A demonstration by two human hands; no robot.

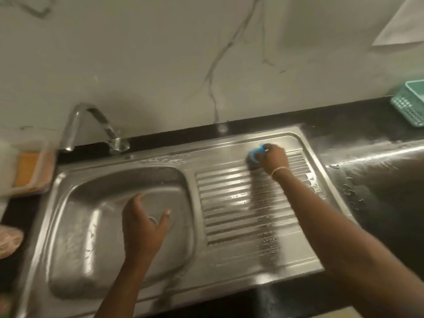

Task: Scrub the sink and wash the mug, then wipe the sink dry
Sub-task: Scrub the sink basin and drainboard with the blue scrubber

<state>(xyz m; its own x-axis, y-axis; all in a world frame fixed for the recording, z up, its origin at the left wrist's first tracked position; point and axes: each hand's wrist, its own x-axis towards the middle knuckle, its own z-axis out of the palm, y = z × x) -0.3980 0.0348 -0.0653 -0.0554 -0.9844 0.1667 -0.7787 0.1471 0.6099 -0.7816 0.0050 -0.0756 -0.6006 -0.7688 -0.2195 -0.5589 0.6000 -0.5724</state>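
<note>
A steel sink point(75, 226) with a ribbed drainboard point(241, 203) fills the middle of the view. My right hand point(274, 158) grips a scrubber with a blue handle point(257, 153) and presses it on the far end of the drainboard. Soapy streaks run down the ribs below it. My left hand point(143, 223) hovers over the basin near the drain point(153, 218), fingers loosely spread, holding nothing. No mug is in view.
A bent steel tap point(91, 127) stands behind the basin. A clear box with an orange sponge point(29, 171) sits at the left. A teal basket point(410, 104) stands far right on the wet black counter point(371, 161). The wall is close behind.
</note>
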